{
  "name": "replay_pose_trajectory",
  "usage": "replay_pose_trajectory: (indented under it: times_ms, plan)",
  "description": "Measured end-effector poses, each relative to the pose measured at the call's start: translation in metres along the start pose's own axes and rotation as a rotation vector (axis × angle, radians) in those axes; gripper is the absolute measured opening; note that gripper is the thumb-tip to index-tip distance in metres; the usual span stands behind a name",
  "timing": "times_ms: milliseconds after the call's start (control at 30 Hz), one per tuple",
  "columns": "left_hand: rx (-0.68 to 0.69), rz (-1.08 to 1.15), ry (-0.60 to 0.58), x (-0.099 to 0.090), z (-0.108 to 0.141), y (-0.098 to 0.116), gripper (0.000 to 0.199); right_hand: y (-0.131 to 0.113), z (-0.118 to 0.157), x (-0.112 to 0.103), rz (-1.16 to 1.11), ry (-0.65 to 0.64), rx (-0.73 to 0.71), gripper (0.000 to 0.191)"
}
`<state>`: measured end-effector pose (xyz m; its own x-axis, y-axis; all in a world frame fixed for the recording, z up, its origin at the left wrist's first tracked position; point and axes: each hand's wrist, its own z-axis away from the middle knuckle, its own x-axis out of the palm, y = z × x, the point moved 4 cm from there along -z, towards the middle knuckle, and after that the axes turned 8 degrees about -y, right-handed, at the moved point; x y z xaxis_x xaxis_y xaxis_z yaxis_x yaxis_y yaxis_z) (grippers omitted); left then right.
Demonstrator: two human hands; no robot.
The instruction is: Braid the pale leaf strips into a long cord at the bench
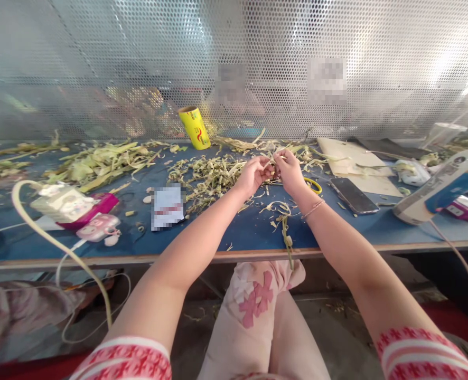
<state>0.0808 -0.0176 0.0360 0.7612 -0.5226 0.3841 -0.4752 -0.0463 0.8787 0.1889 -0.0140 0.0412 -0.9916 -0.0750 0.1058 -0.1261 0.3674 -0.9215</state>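
My left hand (253,175) and my right hand (288,171) meet over the blue table (234,235), their fingertips close together. Both have bent, pinched fingers on a small piece of dried plant stalk, whose details are hard to make out. Left of and below my hands spreads a heap of pale green plant scraps (212,177). A few curled strips (284,224) lie nearer the front edge, one of them hanging over it. The yellow ring of a tool (314,185) shows beside my right wrist.
A yellow tube (195,128) stands tilted by the perforated metal screen (170,47). Leaf pile (99,161), power strip (62,203) and pink case (97,227) lie left; phone (353,195), brown paper (355,161) and a white-blue box (443,184) are right.
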Motion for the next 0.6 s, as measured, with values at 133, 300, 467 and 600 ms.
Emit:
replay_pose_trajectory:
  times_ms: [133, 300, 467, 600]
  plan:
    - [0.003, -0.065, -0.013, 0.0002, -0.0009, -0.0016, 0.023, 0.0015, 0.0004, -0.0005, -0.105, 0.025, 0.076, 0.025]
    - [0.017, -0.120, -0.025, 0.0001, -0.0019, -0.0034, 0.025, 0.0001, 0.0017, 0.0012, -0.206, 0.007, 0.145, 0.025]
    - [0.030, -0.149, 0.004, 0.0002, -0.0011, -0.0031, 0.019, -0.0006, 0.0020, 0.0022, -0.245, 0.000, 0.161, 0.030]
    - [0.037, -0.235, 0.025, -0.0014, -0.0019, -0.0029, 0.015, -0.0005, 0.0017, 0.0008, -0.266, 0.049, 0.127, 0.029]
